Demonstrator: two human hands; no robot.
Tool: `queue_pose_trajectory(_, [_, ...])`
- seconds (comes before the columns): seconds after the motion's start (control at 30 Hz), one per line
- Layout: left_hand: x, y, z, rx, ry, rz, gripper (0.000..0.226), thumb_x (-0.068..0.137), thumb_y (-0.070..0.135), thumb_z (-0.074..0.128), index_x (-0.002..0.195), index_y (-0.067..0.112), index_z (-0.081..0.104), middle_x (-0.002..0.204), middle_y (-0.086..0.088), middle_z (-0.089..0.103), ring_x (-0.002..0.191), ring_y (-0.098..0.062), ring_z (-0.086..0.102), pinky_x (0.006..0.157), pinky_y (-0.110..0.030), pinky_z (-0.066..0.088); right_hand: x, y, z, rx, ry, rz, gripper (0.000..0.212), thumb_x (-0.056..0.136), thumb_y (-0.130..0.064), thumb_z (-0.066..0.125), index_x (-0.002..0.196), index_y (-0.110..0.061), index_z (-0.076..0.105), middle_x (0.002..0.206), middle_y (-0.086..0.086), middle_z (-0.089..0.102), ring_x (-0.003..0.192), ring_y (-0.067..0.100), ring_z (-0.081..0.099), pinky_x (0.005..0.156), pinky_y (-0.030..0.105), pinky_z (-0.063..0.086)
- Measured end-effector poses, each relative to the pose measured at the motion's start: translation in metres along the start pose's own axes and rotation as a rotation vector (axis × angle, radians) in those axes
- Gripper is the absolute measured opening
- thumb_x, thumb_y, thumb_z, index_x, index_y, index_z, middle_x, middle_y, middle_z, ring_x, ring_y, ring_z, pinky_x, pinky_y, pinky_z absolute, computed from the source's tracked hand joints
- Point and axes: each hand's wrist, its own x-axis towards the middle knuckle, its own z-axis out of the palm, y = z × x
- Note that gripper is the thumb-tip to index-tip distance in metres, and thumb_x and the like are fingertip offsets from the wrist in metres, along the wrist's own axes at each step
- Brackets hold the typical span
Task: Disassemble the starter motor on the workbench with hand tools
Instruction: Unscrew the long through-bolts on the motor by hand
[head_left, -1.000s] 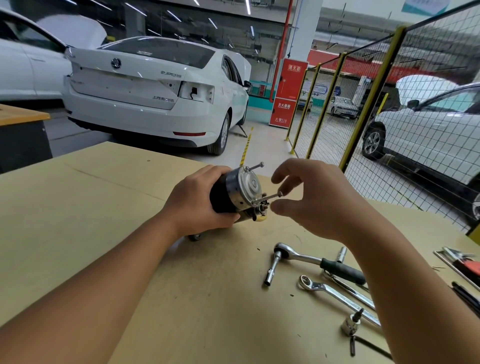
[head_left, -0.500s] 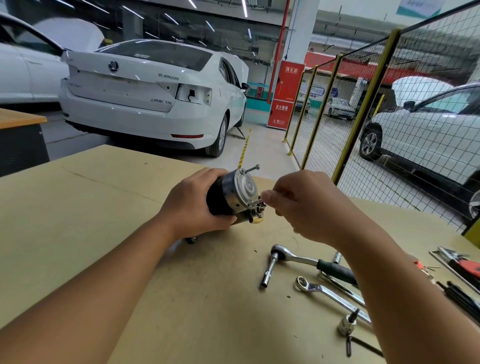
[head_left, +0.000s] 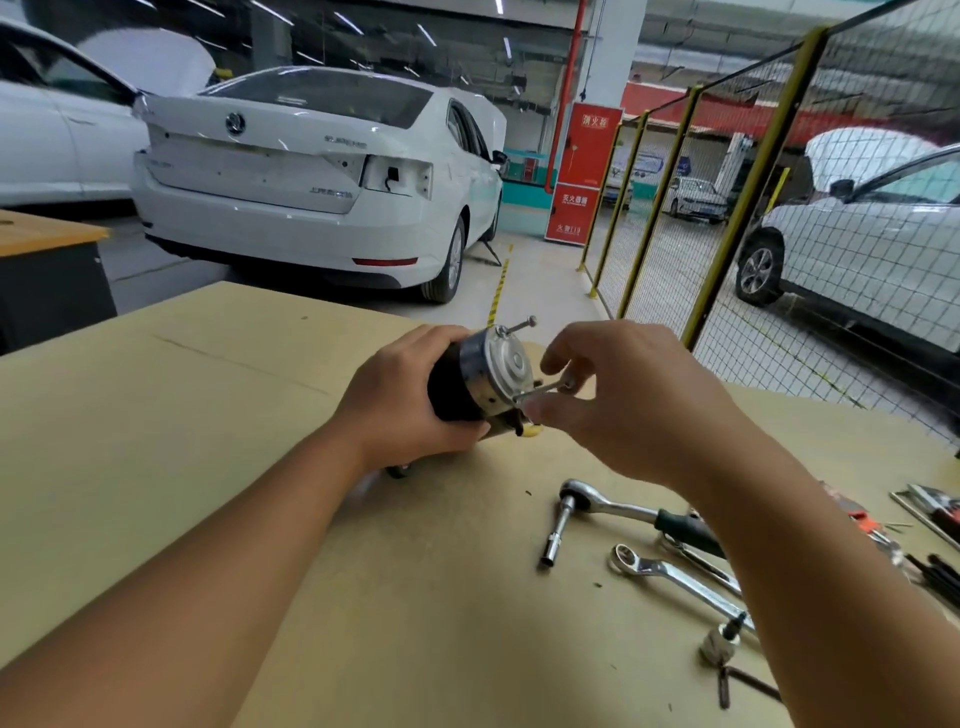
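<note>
The starter motor (head_left: 480, 382) lies on its side above the workbench (head_left: 156, 415), long axis running left to right — silver end cap facing right. The left hand (head_left: 410, 400) wraps its dark body; the right hand (head_left: 623, 400) pinches a long bolt (head_left: 543, 391) sticking out of the cap — a second bolt (head_left: 517, 326) juts from the top.
</note>
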Motion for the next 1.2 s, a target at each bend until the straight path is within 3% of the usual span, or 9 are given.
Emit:
queue_pose_trajectory(0.17, [-0.001, 0.001, -0.001, 0.007, 0.008, -0.007, 0.08, 0.057, 0.044, 0.085, 0.132, 0.031, 0.059, 0.118, 0.017, 0.064, 0.102, -0.009, 0.062, 0.088, -0.037, 0.056, -0.002, 0.0, 0.012, -0.102, -0.018, 0.038, 0.039, 0.104, -0.05, 0.045, 0.083, -0.021, 0.06, 0.076, -0.006, 0.057, 0.074, 0.02, 0.056, 0.056, 0.032, 0.039])
queue_pose_trajectory(0.33, [-0.001, 0.0, 0.0, 0.002, 0.005, -0.014, 0.079, 0.057, 0.046, 0.083, 0.131, 0.031, 0.06, 0.117, 0.016, 0.065, 0.102, -0.009, 0.062, 0.087, -0.036, 0.055, 0.001, -0.001, 0.014, -0.013, 0.046, -0.008, 0.009, 0.096, -0.027, 0.063, 0.087, -0.029, 0.06, 0.09, -0.008, 0.065, 0.091, 0.022, 0.06, 0.071, 0.038, 0.052])
queue_pose_trajectory(0.43, [-0.001, -0.001, 0.0, 0.012, 0.005, -0.016, 0.078, 0.058, 0.046, 0.085, 0.131, 0.031, 0.06, 0.117, 0.015, 0.065, 0.102, -0.012, 0.063, 0.086, -0.038, 0.056, -0.001, -0.001, 0.015, 0.031, 0.058, -0.017, 0.021, 0.084, -0.037, 0.074, 0.096, -0.04, 0.057, 0.098, -0.015, 0.066, 0.095, 0.015, 0.061, 0.075, 0.037, 0.054])
queue_pose_trajectory(0.53, [0.0, -0.001, 0.001, 0.008, 0.013, -0.014, 0.078, 0.058, 0.046, 0.086, 0.131, 0.031, 0.06, 0.117, 0.014, 0.065, 0.101, -0.013, 0.064, 0.086, -0.04, 0.056, -0.001, -0.002, 0.019, -0.025, 0.003, -0.002, 0.023, 0.088, -0.058, 0.065, 0.099, -0.038, 0.062, 0.093, -0.013, 0.066, 0.088, 0.014, 0.06, 0.067, 0.032, 0.049])
queue_pose_trajectory(0.77, [0.0, -0.001, 0.001, 0.005, 0.005, -0.021, 0.08, 0.056, 0.053, 0.078, 0.131, 0.031, 0.06, 0.118, 0.014, 0.066, 0.103, -0.014, 0.064, 0.087, -0.041, 0.056, 0.003, -0.005, 0.029, -0.063, 0.07, -0.042, 0.002, 0.097, -0.028, 0.061, 0.098, -0.028, 0.063, 0.097, -0.007, 0.062, 0.093, 0.025, 0.059, 0.076, 0.043, 0.054])
queue_pose_trajectory(0.83, [0.0, -0.002, 0.001, 0.005, 0.006, -0.026, 0.08, 0.056, 0.053, 0.079, 0.13, 0.031, 0.06, 0.117, 0.014, 0.065, 0.102, -0.015, 0.064, 0.086, -0.041, 0.056, 0.002, -0.004, 0.028, -0.029, 0.103, -0.068, 0.013, 0.092, -0.025, 0.067, 0.099, -0.032, 0.06, 0.099, -0.011, 0.061, 0.093, 0.023, 0.059, 0.074, 0.042, 0.054])
queue_pose_trajectory(1.0, [0.0, -0.001, 0.001, 0.003, 0.012, -0.021, 0.079, 0.057, 0.051, 0.082, 0.13, 0.03, 0.06, 0.116, 0.014, 0.066, 0.1, -0.014, 0.064, 0.085, -0.041, 0.056, -0.001, -0.004, 0.025, -0.098, 0.045, 0.015, 0.03, 0.091, -0.064, 0.056, 0.096, -0.034, 0.056, 0.089, -0.013, 0.06, 0.086, 0.017, 0.057, 0.063, 0.034, 0.046])
queue_pose_trajectory(1.1, [-0.001, 0.0, 0.0, 0.006, 0.002, -0.025, 0.08, 0.056, 0.055, 0.078, 0.13, 0.032, 0.059, 0.117, 0.014, 0.066, 0.102, -0.013, 0.064, 0.086, -0.04, 0.056, 0.001, -0.005, 0.03, -0.132, 0.063, 0.04, 0.035, 0.102, -0.053, 0.046, 0.083, -0.025, 0.055, 0.077, -0.006, 0.054, 0.076, 0.023, 0.056, 0.056, 0.032, 0.04])
queue_pose_trajectory(1.2, [-0.001, 0.002, 0.0, 0.003, -0.001, -0.029, 0.08, 0.055, 0.056, 0.076, 0.13, 0.031, 0.06, 0.118, 0.013, 0.066, 0.103, -0.015, 0.064, 0.087, -0.041, 0.056, 0.002, -0.005, 0.03, -0.078, 0.081, 0.024, 0.022, 0.1, -0.041, 0.057, 0.085, -0.024, 0.059, 0.078, -0.009, 0.055, 0.08, 0.023, 0.055, 0.059, 0.033, 0.042])
